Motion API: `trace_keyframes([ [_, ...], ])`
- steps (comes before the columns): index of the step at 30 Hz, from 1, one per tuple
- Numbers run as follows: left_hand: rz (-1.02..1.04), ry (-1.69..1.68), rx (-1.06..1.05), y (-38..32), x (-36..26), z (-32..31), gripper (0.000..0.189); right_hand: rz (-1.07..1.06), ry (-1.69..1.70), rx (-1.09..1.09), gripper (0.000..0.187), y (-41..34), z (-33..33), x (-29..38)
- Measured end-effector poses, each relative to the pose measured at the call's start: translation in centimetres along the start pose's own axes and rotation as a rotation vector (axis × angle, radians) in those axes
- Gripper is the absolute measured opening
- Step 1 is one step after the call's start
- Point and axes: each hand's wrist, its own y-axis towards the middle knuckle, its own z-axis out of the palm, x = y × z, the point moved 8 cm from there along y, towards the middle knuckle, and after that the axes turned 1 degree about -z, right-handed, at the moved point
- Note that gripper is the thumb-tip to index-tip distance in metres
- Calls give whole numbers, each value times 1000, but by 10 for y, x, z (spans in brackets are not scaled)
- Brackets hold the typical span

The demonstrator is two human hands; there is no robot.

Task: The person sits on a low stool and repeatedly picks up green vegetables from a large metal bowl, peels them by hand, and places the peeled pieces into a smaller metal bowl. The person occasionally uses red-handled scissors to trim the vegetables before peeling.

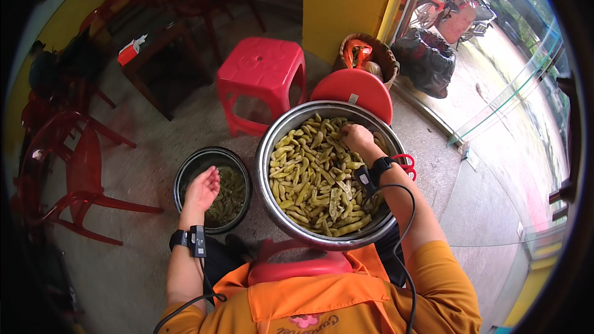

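A wide metal basin (262,167) full of green-yellow bean pods (320,167) stands before me. My right hand (358,138) is at the pods near the basin's far right side, its fingers bent; whether they grip a pod is hidden. Red-handled scissors (408,167) rest at the basin's right rim. To the left, a smaller dark-rimmed bowl (178,195) on the floor holds greenish pieces (229,195). Above its left part is my left hand (204,189), palm up with fingers slightly curled and nothing visible in it.
A red plastic stool (260,60) and a round red lid (355,93) stand beyond the basin. Behind the lid is a woven basket (394,62) with bags, beside a black trash bag (427,62). A red chair (86,162) stands left; a glass panel (506,97) is at right.
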Motion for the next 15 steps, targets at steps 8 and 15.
trace_keyframes([
  [8, -70, 95, 268, -35, 20, 98, 22, -120, -129, 362, 32, -47, 20, 21],
  [15, -161, 271, 483, -60, 65, 159, 26, -202, 478, 515, 34, -110, -10, 87],
])
